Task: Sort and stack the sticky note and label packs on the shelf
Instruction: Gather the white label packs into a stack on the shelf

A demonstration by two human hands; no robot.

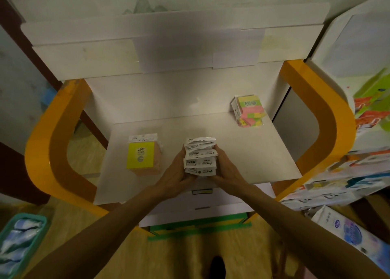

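A stack of several white label packs [200, 156] stands near the front middle of the white shelf [253, 152]. My left hand [176, 171] grips its left side and my right hand [223, 168] grips its right side, so the stack is squeezed between both hands. A pile of yellow-fronted sticky note packs [143, 156] marked 2207 lies at the left of the shelf. At the back right stands a stack of pink, green and yellow sticky note packs [250, 110].
Orange curved side frames [52, 135] flank the shelf on both sides. A lower white shelf level [200, 207] shows under the front edge. Packaged goods [348, 232] crowd the right, and a teal basket [19, 242] sits on the floor at left.
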